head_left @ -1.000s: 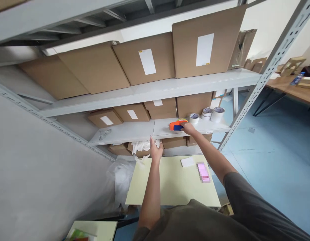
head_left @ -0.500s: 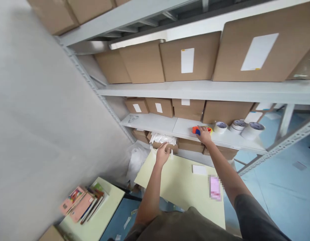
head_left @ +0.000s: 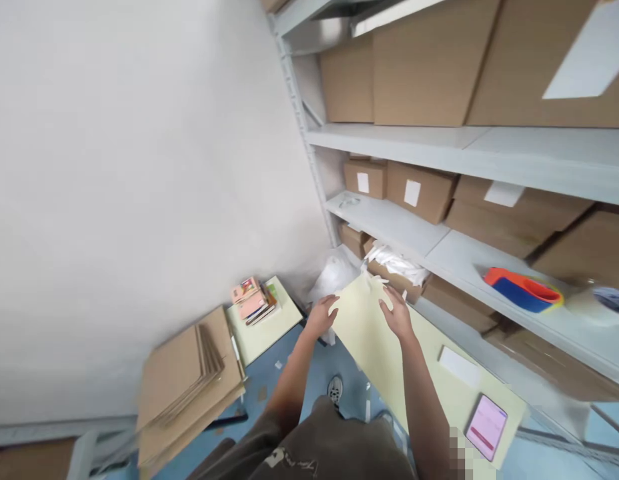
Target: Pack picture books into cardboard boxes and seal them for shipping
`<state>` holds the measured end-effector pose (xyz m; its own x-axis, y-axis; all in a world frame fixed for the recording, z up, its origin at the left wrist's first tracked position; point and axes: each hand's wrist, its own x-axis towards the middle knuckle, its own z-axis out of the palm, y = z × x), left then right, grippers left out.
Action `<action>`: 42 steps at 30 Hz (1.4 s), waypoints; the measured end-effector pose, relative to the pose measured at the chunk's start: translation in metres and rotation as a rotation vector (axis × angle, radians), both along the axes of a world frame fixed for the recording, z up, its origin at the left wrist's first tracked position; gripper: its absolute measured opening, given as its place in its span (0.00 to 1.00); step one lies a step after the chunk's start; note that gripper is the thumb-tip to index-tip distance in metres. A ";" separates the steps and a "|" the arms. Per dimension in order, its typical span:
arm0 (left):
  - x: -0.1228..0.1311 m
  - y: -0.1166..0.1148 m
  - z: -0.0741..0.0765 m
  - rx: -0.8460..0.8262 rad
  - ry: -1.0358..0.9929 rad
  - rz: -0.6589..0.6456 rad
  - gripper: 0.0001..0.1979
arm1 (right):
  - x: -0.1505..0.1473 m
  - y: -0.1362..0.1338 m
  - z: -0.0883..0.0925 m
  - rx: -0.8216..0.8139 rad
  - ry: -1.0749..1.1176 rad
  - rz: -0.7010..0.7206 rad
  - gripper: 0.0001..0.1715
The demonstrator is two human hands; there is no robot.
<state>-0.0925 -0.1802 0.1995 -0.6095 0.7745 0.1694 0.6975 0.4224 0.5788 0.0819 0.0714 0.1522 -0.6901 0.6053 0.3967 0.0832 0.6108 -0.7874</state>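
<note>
Tape dispenser [head_left: 515,292] well right of hands [head_left: 398,319] | hands apart, loosely curved | tabletop [head_left: 364,327] between

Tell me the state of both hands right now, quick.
Left hand: open, fingers loosely curved, holding nothing visible.
Right hand: open, thumb apart from the fingers, holding nothing visible.

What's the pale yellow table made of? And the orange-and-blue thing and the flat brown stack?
Pale yellow table: perhaps laminated board, since its top looks smooth and evenly coloured. Orange-and-blue thing: probably smooth plastic, judging by its bright, solid colours. Flat brown stack: likely matte cardboard, with thin layered edges showing.
</note>
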 end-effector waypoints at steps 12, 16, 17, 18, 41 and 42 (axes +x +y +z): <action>-0.069 -0.164 -0.033 0.077 -0.075 0.202 0.24 | -0.114 -0.164 -0.035 -0.018 -0.184 0.322 0.29; -0.118 -0.217 -0.047 0.052 -0.108 0.235 0.25 | -0.175 -0.219 -0.033 0.034 -0.212 0.378 0.31; -0.133 -0.231 -0.051 0.058 -0.116 0.253 0.25 | -0.192 -0.232 -0.034 0.046 -0.218 0.394 0.31; -0.147 -0.244 -0.055 0.068 -0.124 0.276 0.26 | -0.209 -0.245 -0.035 0.057 -0.225 0.412 0.31; -0.263 -0.356 -0.162 0.406 -0.712 1.123 0.11 | -0.420 -0.425 -0.126 0.411 -0.819 0.923 0.38; -0.263 -0.360 -0.162 0.490 -0.754 1.163 0.11 | -0.419 -0.431 -0.124 0.411 -0.828 0.941 0.38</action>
